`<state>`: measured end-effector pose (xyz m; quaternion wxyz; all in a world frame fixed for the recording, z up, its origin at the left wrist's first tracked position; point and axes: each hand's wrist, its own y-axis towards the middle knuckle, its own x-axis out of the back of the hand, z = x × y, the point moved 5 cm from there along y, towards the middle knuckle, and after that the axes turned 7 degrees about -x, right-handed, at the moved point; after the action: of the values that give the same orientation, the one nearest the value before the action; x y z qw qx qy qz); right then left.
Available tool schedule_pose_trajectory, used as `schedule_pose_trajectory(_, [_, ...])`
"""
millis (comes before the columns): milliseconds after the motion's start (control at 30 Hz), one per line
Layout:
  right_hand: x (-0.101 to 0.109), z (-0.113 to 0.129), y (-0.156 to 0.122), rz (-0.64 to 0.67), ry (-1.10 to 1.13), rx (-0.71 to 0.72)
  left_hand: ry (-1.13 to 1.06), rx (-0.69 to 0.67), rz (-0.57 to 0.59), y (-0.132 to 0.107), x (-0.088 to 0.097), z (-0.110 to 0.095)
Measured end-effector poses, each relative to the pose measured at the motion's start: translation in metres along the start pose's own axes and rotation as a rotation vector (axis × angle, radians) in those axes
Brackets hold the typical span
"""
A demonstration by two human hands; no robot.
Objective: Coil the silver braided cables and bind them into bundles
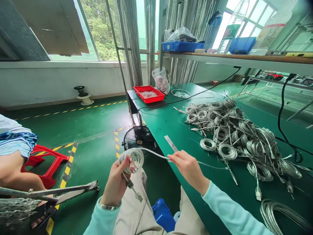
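Observation:
My left hand (116, 181) is closed around a coiled USB cable (138, 159), its loops standing up above the thumb. The cable's USB plug (138, 197) hangs below that hand, over my lap. A length of the same cable runs to the right into my right hand (187, 168), whose thumb and fingers pinch it above the table edge. Past the right hand the thin free end lies across the green table (156, 120). Just behind the right fingers a steel ruler (170, 143) lies flat on the table.
A large heap of coiled cables (230, 130) covers the table's right. Behind are a red tray (149, 94) and a plastic bag (161, 81). A black fan (139, 138) stands beside the table. A shelf (234, 57) overhangs. Another person's leg (18, 169) is at left.

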<state>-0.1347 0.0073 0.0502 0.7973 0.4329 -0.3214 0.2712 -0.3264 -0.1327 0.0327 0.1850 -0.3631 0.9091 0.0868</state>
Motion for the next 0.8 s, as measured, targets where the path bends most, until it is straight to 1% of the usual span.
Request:
schedule_pose_trajectory(67, [0.0,0.016,-0.001,0.037,-0.228,0.199,0.19,-0.112,0.009,-0.002,-0.006,-0.005])
schedule_pose_trajectory(133, [-0.001,0.031,0.001,0.103,-0.346,0.333,0.396,-0.203,0.033,-0.006,-0.014,-0.012])
schedule_pose_trajectory(200, [-0.003,0.043,0.005,0.188,-0.376,0.414,0.513,-0.23,0.075,-0.009,-0.023,-0.016])
schedule_pose_trajectory(300, [-0.005,0.059,0.01,0.297,-0.281,0.477,0.534,-0.21,0.169,-0.012,-0.034,-0.015])
schedule_pose_trajectory(367, [-0.002,0.065,0.016,0.324,-0.091,0.443,0.547,-0.212,0.222,-0.012,-0.038,-0.013])
schedule_pose_trajectory(467, [0.006,0.067,0.027,0.343,0.29,0.27,0.594,-0.237,0.268,-0.013,-0.04,-0.01])
schedule_pose_trajectory(533, [0.01,0.067,0.032,0.362,0.476,0.19,0.564,-0.215,0.292,-0.013,-0.042,-0.008])
schedule_pose_trajectory(600, [0.014,0.065,0.037,0.338,0.573,0.136,0.45,-0.139,0.349,-0.015,-0.047,-0.005])
schedule_pose_trajectory(700, [0.015,0.058,0.044,0.234,0.612,0.024,0.268,-0.006,0.45,-0.02,-0.058,-0.001])
schedule_pose_trajectory(733, [0.014,0.056,0.045,0.203,0.611,-0.007,0.227,0.03,0.462,-0.021,-0.061,0.0])
schedule_pose_trajectory(800, [0.012,0.053,0.046,0.16,0.613,-0.053,0.165,0.083,0.452,-0.022,-0.063,0.002])
